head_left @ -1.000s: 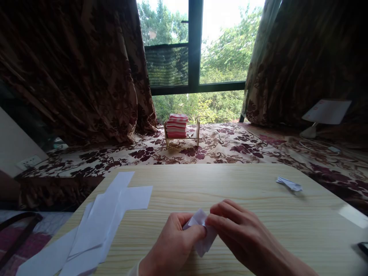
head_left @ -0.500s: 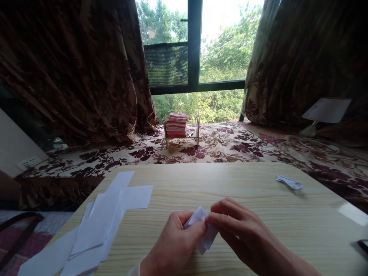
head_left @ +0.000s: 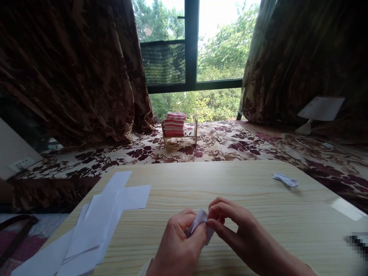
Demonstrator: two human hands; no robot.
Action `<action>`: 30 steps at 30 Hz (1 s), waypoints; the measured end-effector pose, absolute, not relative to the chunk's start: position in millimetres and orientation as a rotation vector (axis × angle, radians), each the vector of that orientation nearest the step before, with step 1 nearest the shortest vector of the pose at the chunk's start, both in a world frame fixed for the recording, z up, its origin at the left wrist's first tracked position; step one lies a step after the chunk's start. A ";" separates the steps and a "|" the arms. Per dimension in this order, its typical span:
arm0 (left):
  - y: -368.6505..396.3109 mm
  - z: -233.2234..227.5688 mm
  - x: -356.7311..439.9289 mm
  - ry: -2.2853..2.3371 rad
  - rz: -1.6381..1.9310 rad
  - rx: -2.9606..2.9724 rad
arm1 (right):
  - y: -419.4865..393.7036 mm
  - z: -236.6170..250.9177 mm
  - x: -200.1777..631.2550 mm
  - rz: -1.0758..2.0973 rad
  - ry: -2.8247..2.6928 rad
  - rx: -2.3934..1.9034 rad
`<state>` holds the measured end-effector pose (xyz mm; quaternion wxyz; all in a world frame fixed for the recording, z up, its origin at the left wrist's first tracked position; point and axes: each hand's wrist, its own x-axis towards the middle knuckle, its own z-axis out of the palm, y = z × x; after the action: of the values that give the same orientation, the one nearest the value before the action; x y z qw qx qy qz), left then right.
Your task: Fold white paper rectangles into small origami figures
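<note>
White paper, pale wood-grain table

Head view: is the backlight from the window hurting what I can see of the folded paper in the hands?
Head view: window blown out, curtains nearly black; folded paper between left hand and right hand dim but legible; table glares at right, where a patch is pixelated.

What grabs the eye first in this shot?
Both hands, left hand and right hand, pinch a small folded white paper over the near edge of the wooden table. Loose white paper strips lie overlapped at the table's left, and another small folded paper piece sits far right. Behind, a bright window between dark floral curtains backs a tiny wooden rack of red-striped cloth.
</note>
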<state>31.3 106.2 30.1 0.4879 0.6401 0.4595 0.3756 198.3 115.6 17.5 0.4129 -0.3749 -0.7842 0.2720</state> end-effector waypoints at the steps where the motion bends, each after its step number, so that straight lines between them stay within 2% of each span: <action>1: 106.1 29.9 31.3 1.118 0.919 1.577 | 115.1 18.7 198.0 0.697 -1.972 -0.943; 12: 108.5 26.3 30.8 1.036 0.971 1.208 | 118.6 25.7 198.0 0.893 -1.756 -1.162; 18: 112.5 35.3 29.7 1.106 0.953 1.365 | 116.8 29.9 198.4 0.759 -1.863 -1.110; 22: 115.5 35.0 27.6 1.120 0.888 1.271 | 115.5 28.6 199.1 0.771 -1.817 -1.113; 30: 115.2 28.5 30.7 1.085 1.154 0.957 | 108.7 11.2 190.4 0.982 -1.727 -0.995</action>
<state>30.7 115.2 28.5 0.6017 0.4129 0.4685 0.4980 190.4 108.7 11.2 0.4440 -0.4011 -0.6965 0.3960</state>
